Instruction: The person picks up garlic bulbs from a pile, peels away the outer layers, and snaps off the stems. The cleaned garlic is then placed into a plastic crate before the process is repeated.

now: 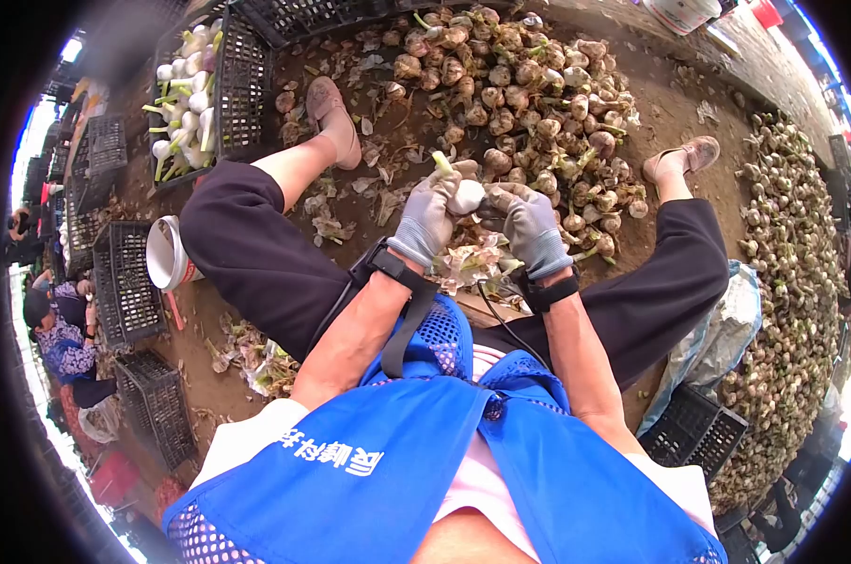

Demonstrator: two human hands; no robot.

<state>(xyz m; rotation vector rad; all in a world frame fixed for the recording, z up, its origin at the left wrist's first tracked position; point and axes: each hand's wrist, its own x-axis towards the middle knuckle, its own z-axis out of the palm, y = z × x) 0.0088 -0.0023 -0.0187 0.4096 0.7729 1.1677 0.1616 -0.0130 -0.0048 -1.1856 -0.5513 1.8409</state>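
Observation:
My left hand [427, 214], in a grey glove, is closed around a garlic bulb [466, 197] with a white, peeled surface. Its short green stem [441, 162] sticks up past the fingers. Pressed close to the bulb's right side, the gloved fingers of my right hand [531, 228] are pinched together; what they hold, if anything, is hidden. Just beyond both hands lies a heap of unpeeled garlic [515, 94] with dirty brown skins. Loose garlic skins [472, 261] are piled beneath the hands.
At upper left a black crate [244, 94] holds white peeled garlic [189, 113]. A white bucket [167, 254] stands beside my left knee, near more black crates [129, 282]. Far right is a large garlic pile [792, 282], beside a plastic sack [717, 324]. Another person [63, 329] sits at far left.

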